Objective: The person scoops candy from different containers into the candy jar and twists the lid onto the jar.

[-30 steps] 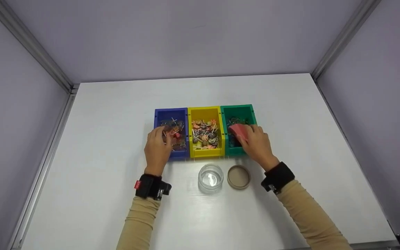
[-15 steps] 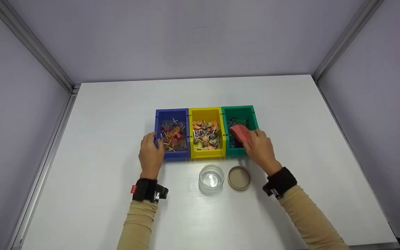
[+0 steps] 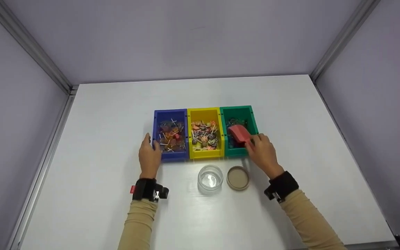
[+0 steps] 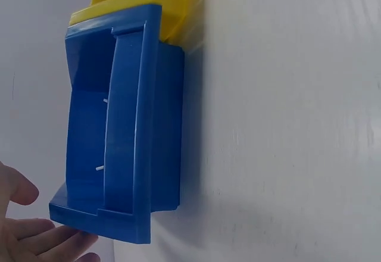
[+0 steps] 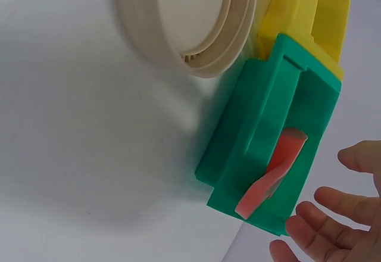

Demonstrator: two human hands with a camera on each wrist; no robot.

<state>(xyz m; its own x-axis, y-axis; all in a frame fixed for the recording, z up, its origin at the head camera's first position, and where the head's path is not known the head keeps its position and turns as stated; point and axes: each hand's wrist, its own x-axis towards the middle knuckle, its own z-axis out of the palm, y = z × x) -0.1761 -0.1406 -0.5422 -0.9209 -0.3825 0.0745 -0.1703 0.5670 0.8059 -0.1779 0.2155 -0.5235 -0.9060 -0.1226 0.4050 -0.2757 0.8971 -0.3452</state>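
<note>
A pink scoop (image 3: 239, 132) lies in the green bin (image 3: 237, 111), its handle leaning toward the front edge. My right hand (image 3: 264, 152) is beside that handle; the right wrist view shows its spread fingers (image 5: 339, 203) apart from the scoop, near the green bin's side. My left hand (image 3: 149, 158) is at the outer left side of the blue bin (image 3: 175, 155), thumb and fingers apart. In the left wrist view its fingers (image 4: 56, 241) reach along the bin's outer wall, the tips partly hidden behind it. Wrapped lollipops (image 3: 172, 137) fill the blue bin's bottom.
Between the two bins stands a yellow bin (image 3: 205, 113) with striped lollipops (image 3: 205, 133). In front of the row are a clear jar (image 3: 210, 178), uncovered, and a round beige lid (image 3: 238, 177) lying hollow side up. Walls enclose the white table (image 3: 92, 139).
My left hand has moved from over the blue bin to its outer left side. My right hand has opened and drawn slightly back from the scoop, leaving it in the green bin.
</note>
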